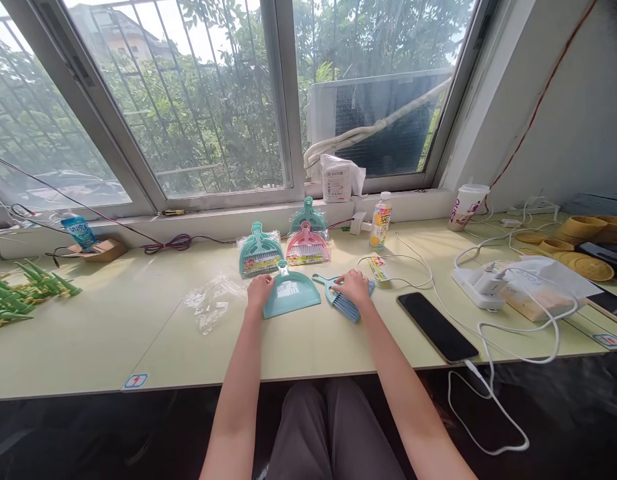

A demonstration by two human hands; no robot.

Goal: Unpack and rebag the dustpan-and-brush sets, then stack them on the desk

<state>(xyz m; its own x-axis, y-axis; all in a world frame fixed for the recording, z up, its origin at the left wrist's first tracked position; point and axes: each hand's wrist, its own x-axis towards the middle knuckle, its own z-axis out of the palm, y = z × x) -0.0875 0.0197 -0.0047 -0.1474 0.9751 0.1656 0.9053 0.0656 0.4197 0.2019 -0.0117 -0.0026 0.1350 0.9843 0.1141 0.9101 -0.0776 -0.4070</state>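
A mint-green dustpan (293,300) lies on the table in front of me, its handle pointing to the window. My left hand (261,291) is closed on the pan's left edge. Just right of the pan is a small hand brush (345,307) with blue bristles, and my right hand (355,287) grips it from above. Behind them stand wrapped dustpan-and-brush sets: a green one (259,250), a pink one (308,245) and another green one (308,212) at the back. Crumpled clear plastic wrapping (213,303) lies left of my left hand.
A printed card (377,269) and a drink bottle (381,220) are beyond my right hand. A phone (437,327) on a white cable, a power strip (481,290) and a cup (467,207) stand to the right. Green plant-like pieces (23,290) lie far left.
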